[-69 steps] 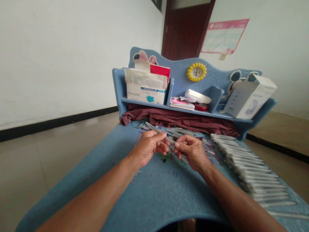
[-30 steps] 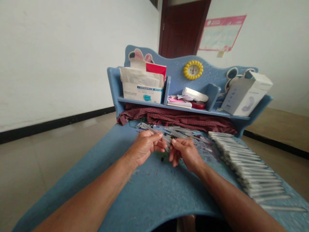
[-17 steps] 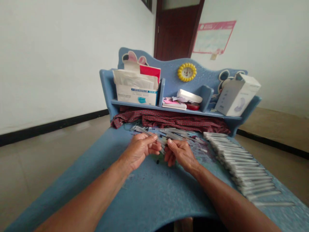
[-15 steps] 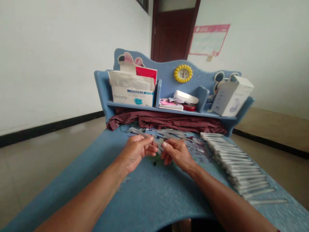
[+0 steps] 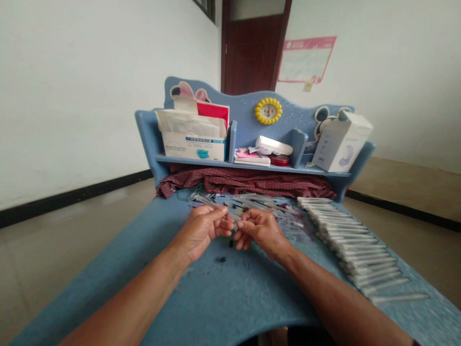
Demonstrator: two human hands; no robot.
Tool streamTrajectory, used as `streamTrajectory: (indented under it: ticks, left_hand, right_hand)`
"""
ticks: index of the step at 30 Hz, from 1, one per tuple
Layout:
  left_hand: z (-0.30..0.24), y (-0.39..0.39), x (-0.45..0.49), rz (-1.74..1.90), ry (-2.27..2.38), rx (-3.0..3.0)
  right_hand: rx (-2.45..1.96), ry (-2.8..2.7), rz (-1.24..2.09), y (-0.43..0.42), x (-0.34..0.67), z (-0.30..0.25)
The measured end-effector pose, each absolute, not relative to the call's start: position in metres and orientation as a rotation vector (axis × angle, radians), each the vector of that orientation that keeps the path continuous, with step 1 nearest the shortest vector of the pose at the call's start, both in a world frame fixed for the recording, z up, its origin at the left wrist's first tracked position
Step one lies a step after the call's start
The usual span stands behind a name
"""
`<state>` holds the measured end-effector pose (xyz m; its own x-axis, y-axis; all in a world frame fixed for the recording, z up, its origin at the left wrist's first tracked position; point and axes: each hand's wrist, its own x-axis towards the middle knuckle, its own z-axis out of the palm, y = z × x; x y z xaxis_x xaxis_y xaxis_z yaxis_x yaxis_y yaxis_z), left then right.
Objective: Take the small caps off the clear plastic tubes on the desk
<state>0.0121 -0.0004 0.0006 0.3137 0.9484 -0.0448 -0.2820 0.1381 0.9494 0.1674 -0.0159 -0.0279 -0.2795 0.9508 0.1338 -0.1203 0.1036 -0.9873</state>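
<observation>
My left hand (image 5: 201,229) pinches a thin grey pen barrel (image 5: 207,203) that points away to the upper left. My right hand (image 5: 260,230) is closed at the barrel's near end, fingertips meeting those of the left hand. Both hands hover over the blue desk (image 5: 230,293). A loose heap of grey pen parts (image 5: 252,202) lies just beyond the hands. A small black piece (image 5: 222,259) rests on the desk below the hands. A long neat row of finished grey pens (image 5: 355,245) runs along the desk's right side.
A blue shelf (image 5: 252,166) at the desk's back holds a mask box (image 5: 192,142), booklets (image 5: 252,157), a white box (image 5: 340,142) and a yellow clock (image 5: 268,111). A red checked cloth (image 5: 248,182) lies under the shelf. A dark door (image 5: 252,48) stands behind.
My hands stay together on the pen barrel. The view has drifted so everything sits further left. A small black piece now lies on the desk below the hands.
</observation>
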Motion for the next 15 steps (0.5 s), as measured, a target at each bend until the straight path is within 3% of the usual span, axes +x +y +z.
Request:
streamTrajectory:
  ticks: [3,9,15]
  left_hand:
    - [-0.004,0.001,0.014,1.088,0.851,0.973]
    - [-0.016,0.004,0.016,1.149,0.835,0.786]
    - [-0.021,0.01,0.011,1.16,0.776,0.621]
  right_hand:
    - [-1.076,-1.489,1.145,-0.017,0.168,-0.031]
    - [-1.226,-2.057,0.182,-0.053,0.162,-0.024]
    - [-0.693,-2.687,0.053,-0.097,0.129,-0.017]
